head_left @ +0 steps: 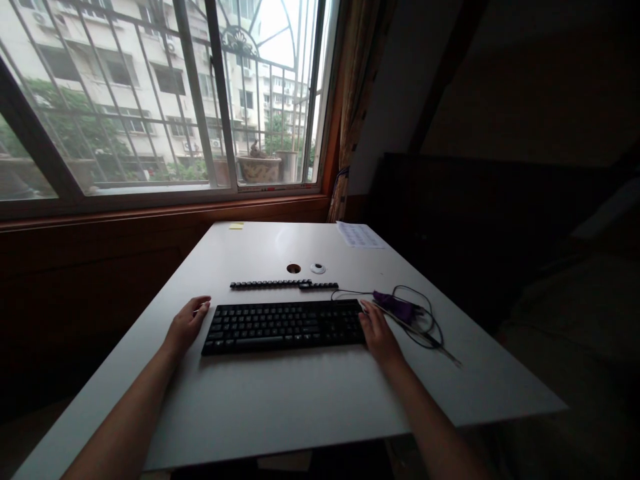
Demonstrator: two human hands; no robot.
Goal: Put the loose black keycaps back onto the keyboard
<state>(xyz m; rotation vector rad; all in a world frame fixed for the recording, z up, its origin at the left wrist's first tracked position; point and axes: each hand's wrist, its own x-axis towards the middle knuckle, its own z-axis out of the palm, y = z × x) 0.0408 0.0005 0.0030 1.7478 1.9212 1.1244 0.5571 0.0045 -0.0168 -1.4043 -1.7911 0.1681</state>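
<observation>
A black keyboard lies flat on the white table, and most of its keys are in place. Just off its left end, my left hand rests on the table with loosely bent fingers, holding nothing. At the opposite end, my right hand lies with its fingers apart against the keyboard's right edge, touching it without a grip. Behind the keyboard runs a row of loose black keycaps, with a shorter strip of keycaps at its right.
To the right lie a purple cloth, a looped black cable and a thin stick-like tool. A round hole, a white disc, yellow notes and printed paper are farther back, before a barred window.
</observation>
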